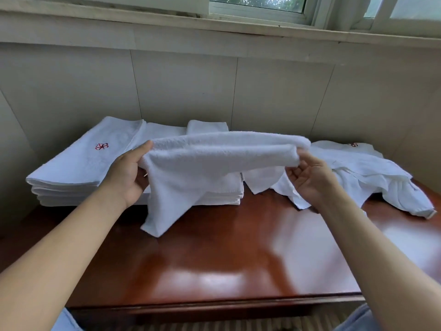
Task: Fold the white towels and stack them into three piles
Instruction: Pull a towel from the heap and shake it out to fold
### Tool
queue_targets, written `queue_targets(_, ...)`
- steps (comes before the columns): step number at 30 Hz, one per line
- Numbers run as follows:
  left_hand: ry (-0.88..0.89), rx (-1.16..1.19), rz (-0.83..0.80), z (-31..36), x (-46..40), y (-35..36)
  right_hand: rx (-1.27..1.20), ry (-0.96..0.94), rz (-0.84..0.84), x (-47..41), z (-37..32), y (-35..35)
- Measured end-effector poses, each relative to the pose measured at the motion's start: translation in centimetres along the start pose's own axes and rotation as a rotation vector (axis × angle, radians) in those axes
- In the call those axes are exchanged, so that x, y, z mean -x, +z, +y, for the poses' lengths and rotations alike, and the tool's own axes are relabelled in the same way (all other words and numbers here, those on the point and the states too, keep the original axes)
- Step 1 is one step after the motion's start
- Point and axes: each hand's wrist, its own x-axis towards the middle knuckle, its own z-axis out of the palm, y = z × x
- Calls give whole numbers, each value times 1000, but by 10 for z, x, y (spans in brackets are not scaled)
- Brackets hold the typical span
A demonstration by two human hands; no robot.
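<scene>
A white towel (210, 163) hangs stretched in the air above the table, folded over lengthwise, one corner drooping down to the tabletop. My left hand (128, 173) grips its left end and my right hand (310, 177) pinches its right end. At the back left lies a stack of folded white towels (78, 168) with a red embroidered mark on top. Behind the held towel sits a second folded pile (222, 192), mostly hidden by it. On the right lies a loose heap of unfolded white towels (372, 173).
The glossy red-brown wooden table (226, 259) stands against a pale panelled wall (262, 91), with a window sill (214, 22) above. The table's front edge runs along the bottom of the view. My knees in light trousers show below it.
</scene>
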Motion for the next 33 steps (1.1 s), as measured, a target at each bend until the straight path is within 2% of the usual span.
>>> queue_targets(4, -15, -64, 24, -6, -3, 1, 248, 65, 95, 6, 9, -11)
queue_targets(8, -16, -85, 39, -8, -5, -4, 306, -19, 15, 6, 3, -15)
queue_targets(16, 16, -148, 53, -7, 3, -4, 381, -31, -106, 23, -16, 6)
queue_targets(19, 76, -127, 72, 25, 13, 4, 458, -116, -90, 38, -53, 38)
queue_targets(26, 271, 37, 13, 148, 53, 37, 422, -421, 14, 96, -186, 114)
queue_targets(28, 310, 9, -7, 167, 67, 40, 459, -484, 38, 108, -202, 122)
queue_targets(30, 314, -20, -13, 173, 76, 40, 623, -512, 64, 116, -203, 124)
queue_targets(33, 281, -87, 8, 171, 83, 35, 695, -488, 79, 122, -196, 122)
